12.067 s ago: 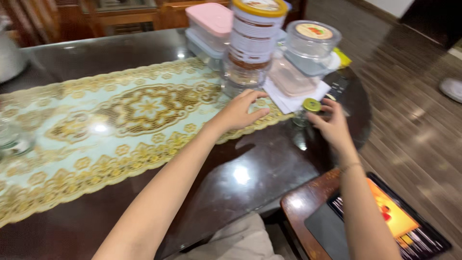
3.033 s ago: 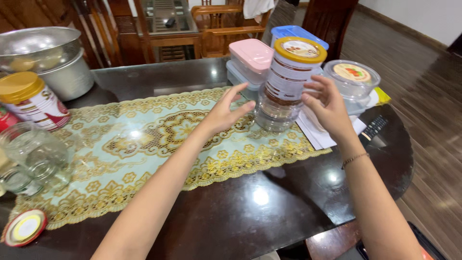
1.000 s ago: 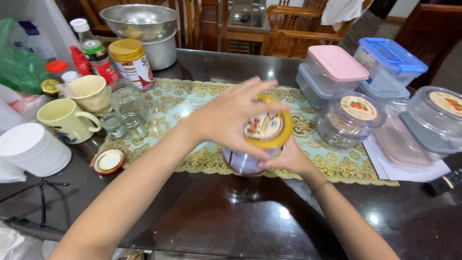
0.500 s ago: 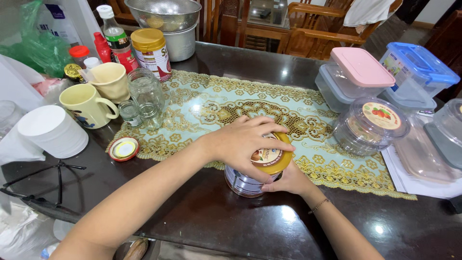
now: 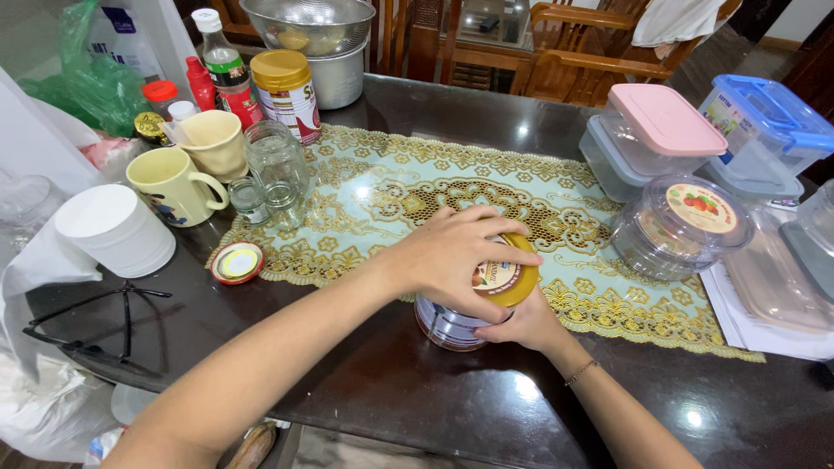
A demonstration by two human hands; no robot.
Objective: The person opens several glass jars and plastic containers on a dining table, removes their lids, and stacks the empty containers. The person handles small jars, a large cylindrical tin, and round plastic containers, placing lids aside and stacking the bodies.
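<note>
Under your fingers stands the dark glossy table point(image 5: 417, 408), and just beyond your knuckles lies the gold-and-pale-green lace runner point(image 5: 391, 187). The tin can point(image 5: 452, 323) sits at the runner's near edge, right below your left palm, upright or close to it.

Off past your right fingertips are the clear round tub point(image 5: 678, 227) and the pink-lidded box point(image 5: 656, 130); well off to the left of your left wrist stand the glass jar point(image 5: 276, 161) and the yellow mug point(image 5: 174, 184), with a loose red-rimmed lid point(image 5: 237, 262) on the table near them.

Your left hand point(image 5: 456, 260) is spread over the can's yellow lid point(image 5: 508, 280), fingers curled down around its rim and gripping it. Your right hand point(image 5: 526, 323) cups the can's wall from the near side, closed on it; its fingertips are hidden behind the can, so I cannot say how far round they reach.

Judging by its look, the can is rigid metal, smooth and a little slippery, while the lid is thin plastic that will flex. How full it is I cannot tell, so expect some weight. Hold the wall low and firm, and grip the lid at its rim, not its centre.
</note>
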